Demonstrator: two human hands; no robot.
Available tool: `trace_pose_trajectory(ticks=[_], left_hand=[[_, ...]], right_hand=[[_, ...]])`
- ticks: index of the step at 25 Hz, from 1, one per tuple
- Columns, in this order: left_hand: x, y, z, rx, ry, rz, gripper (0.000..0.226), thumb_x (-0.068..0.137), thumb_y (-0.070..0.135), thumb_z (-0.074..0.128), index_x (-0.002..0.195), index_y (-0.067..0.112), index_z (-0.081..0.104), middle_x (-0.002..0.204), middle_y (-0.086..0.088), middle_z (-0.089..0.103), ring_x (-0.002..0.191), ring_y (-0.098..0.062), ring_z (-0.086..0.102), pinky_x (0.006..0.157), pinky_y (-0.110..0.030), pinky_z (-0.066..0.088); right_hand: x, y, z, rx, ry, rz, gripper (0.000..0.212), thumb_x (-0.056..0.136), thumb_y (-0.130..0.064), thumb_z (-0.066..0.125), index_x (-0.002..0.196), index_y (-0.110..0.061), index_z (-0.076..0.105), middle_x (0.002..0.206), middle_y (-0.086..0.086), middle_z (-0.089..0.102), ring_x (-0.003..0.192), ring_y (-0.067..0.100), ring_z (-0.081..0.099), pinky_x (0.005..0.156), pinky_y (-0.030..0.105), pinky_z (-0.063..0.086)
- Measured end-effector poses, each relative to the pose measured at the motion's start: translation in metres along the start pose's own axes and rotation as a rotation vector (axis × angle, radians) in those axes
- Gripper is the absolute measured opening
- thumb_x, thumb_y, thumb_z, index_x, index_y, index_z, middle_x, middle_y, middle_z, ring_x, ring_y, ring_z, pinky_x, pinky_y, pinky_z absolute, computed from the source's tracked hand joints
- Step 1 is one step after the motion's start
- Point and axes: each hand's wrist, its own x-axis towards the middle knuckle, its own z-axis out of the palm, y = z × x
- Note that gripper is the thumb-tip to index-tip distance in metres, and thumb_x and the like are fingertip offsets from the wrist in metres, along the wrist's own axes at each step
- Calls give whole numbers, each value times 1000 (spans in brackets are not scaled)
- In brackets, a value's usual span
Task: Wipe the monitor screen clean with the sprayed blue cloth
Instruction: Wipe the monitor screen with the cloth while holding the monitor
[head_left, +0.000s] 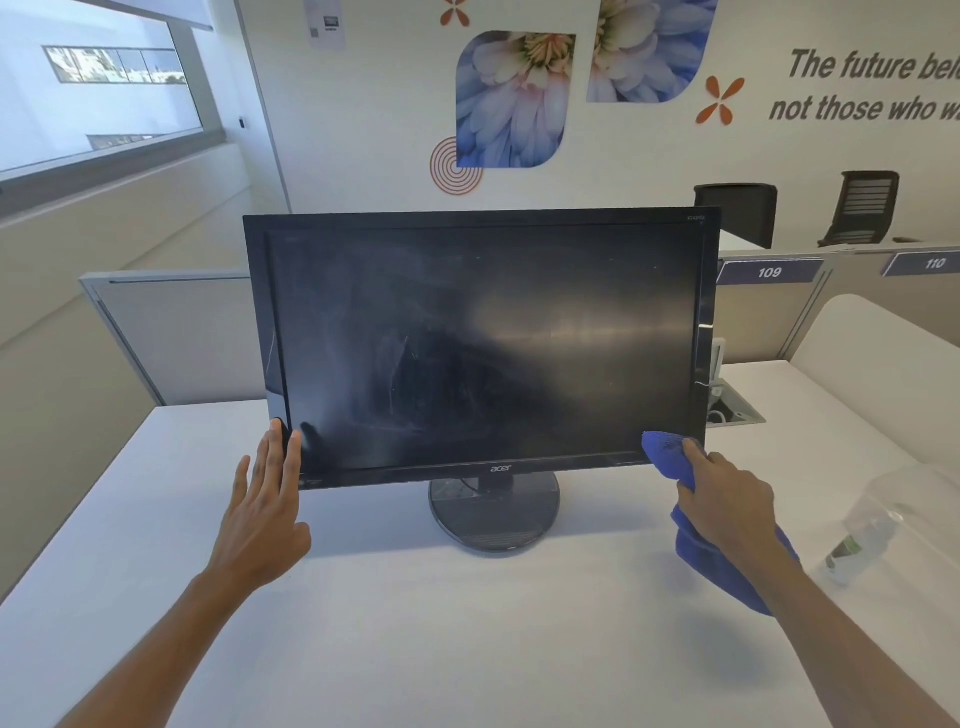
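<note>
at the centre of the frame stands the monitor (483, 343) on its round base (494, 512), upright on the white worktop (415, 623), its dark screen (483, 348) switched off and marked with pale smears and streaks, thickest across the left and middle. your left hand (262, 512) is at the monitor's lower left corner, fingers straight and spread, the fingertips (280, 441) resting against the bezel there; its grip is released, clasping nothing. your right hand (727, 501) is at the lower right corner, its grip clenched around the blue cloth (722, 561). the cloth's bunched front end is pressed to the screen just above the bottom bezel, under your forefinger, while the rest of it trails back beneath your palm and wrist, toward the lower right of the frame. near the right edge, well apart from the monitor, a clear spray bottle (878, 525) lies on the worktop just beside your right forearm. behind the monitor runs a low grey partition (171, 332), and at the upper right two dark office chairs (862, 208) stand against the flowered wall.
</note>
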Motion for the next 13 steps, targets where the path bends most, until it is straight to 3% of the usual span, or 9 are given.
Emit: trace_pose_trajectory(ticks=[5,10,13], left_hand=[[2,1,0,-2,-14,-11,109,71,8,65,149,12,-12,156,-11,-25,146,-29,-15,120,-52,5],[1,7,-1,-25,-8,-21,108,71,8,66,150,10,-8,155,-13,-26,146,-31,-15,119,-51,2],[2,9,-1,-40,-3,-23,109,72,8,67,148,11,-11,154,-12,-26,146,-31,-15,120,-51,2]], right_hand=[[4,1,0,266,-55,37,47,99,-33,43,144,-20,38,95,4,66,71,20,52,68,30,38],[13,7,-10,452,-146,7,14,98,-26,46,103,-16,54,83,6,64,71,25,58,69,33,41],[10,11,-23,992,-311,-14,17,94,-12,50,79,-16,56,73,4,63,69,27,59,71,39,47]])
